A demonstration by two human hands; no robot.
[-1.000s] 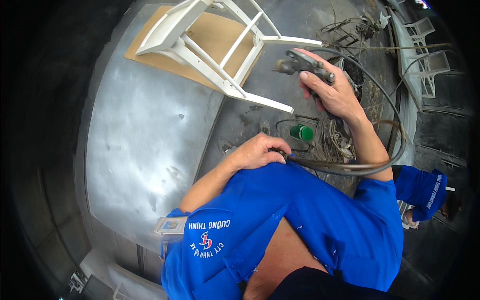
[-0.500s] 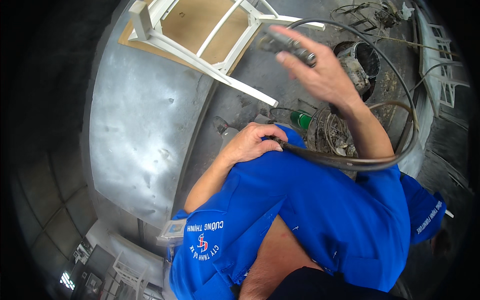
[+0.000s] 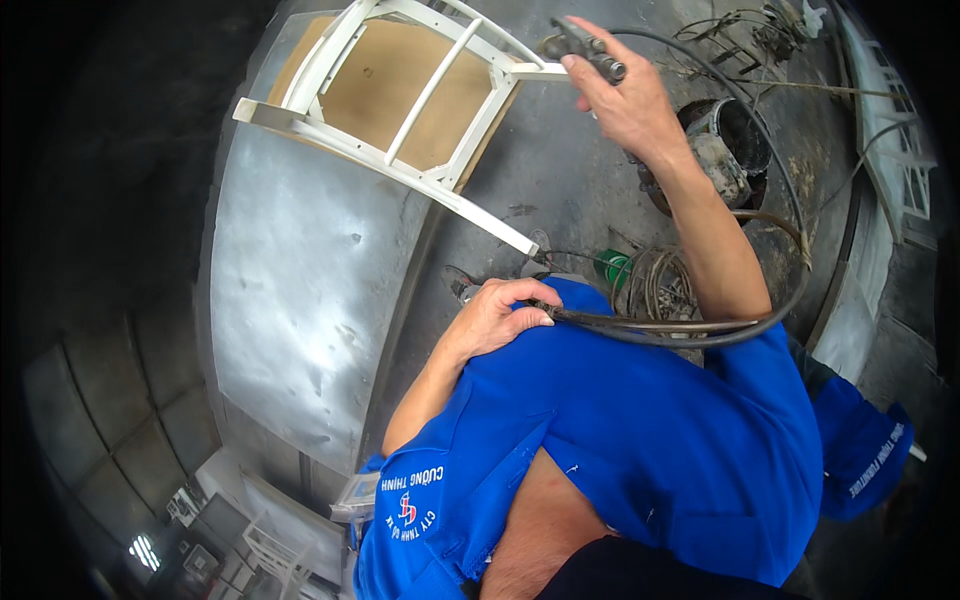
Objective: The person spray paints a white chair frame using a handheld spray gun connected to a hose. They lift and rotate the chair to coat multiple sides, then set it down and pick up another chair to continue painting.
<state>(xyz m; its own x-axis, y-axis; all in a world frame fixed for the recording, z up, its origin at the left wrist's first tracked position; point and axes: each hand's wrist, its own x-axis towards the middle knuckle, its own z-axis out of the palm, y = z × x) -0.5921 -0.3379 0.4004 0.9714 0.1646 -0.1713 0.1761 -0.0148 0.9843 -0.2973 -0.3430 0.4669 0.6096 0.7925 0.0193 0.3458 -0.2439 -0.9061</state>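
Note:
My right hand (image 3: 632, 105) is wrapped round a metal spray gun (image 3: 588, 52), raised at the upper middle with its nozzle end toward a white chair frame (image 3: 400, 165). From the gun a dark hose (image 3: 735, 90) loops down on the right and back to my waist. There my left hand (image 3: 500, 315) pinches the gathered hose lengths against my blue shirt. The chair frame lies with legs and rails showing over a tan board (image 3: 405, 90). One white leg reaches out toward my left hand, apart from it.
A metal-topped table (image 3: 300, 290) carries the board on the left. To the right stand a paint-crusted bucket (image 3: 735, 140) and a tangle of coiled hose (image 3: 660, 285) beside a green container (image 3: 612, 265). More white frames (image 3: 905, 150) are at the far right edge.
My right hand has moved the spray gun slightly up. The chair frame looks turned and shifted in the view. My left hand keeps its grip on the hose.

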